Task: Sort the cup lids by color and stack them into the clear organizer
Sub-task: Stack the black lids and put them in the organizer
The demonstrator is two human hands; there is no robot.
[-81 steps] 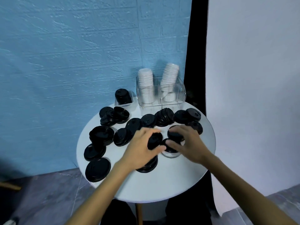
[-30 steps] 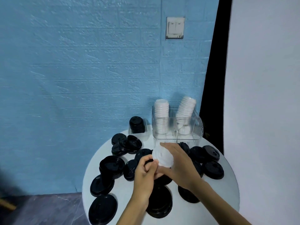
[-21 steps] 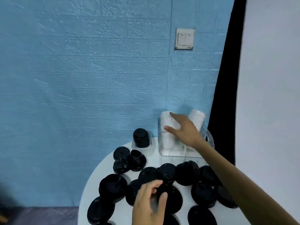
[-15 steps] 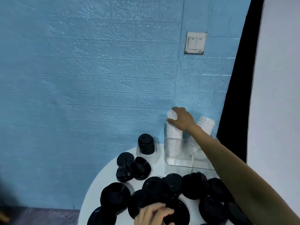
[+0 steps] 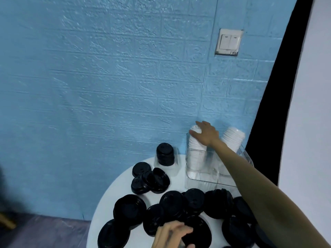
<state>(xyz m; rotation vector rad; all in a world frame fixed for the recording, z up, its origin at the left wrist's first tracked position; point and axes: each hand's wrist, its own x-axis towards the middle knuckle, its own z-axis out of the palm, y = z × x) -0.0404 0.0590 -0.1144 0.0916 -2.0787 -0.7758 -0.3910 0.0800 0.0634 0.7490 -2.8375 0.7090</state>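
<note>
Many black cup lids (image 5: 172,203) lie scattered and piled on a round white table (image 5: 177,183). At its back stands the clear organizer (image 5: 202,178) with two tall stacks of white lids, a left stack (image 5: 196,151) and a leaning right stack (image 5: 232,138). My right hand (image 5: 206,135) reaches over the organizer, with thumb and fingers round the top white lid of the left stack. My left hand (image 5: 172,235), low at the frame's bottom edge, grips the rim of a large black lid (image 5: 198,230). The near part of the table is cut off.
A small clear holder with a short stack of black lids (image 5: 165,156) stands left of the organizer. A blue brick-pattern wall with a light switch (image 5: 229,42) rises right behind the table. A black strip (image 5: 268,104) and a white wall are on the right.
My right hand lifted a white lid from among the black ones and carried it to the top of the left white stack. My left hand dropped onto a large black lid. The view tilted up.
</note>
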